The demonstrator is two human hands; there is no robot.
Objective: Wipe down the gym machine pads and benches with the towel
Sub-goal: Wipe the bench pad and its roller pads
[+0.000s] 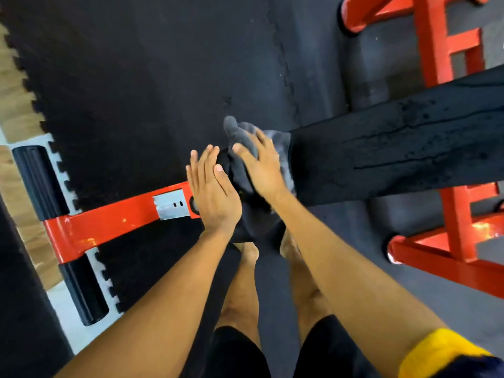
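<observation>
Black interlocking rubber mats (136, 77) are crossed by a red steel frame (114, 216). The grey towel (242, 135) is pressed on the end of the wet bench pad (395, 148) by the right hand (259, 167), with the left hand (212, 195) laid beside it, all fingers straight.

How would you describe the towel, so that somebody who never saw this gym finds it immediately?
Start from the long black bench pad that comes in from the right. At its left end, the towel is the crumpled cloth pressed under the right hand. It is the only grey, soft thing there, paler than the black pad and the floor mats.
</observation>
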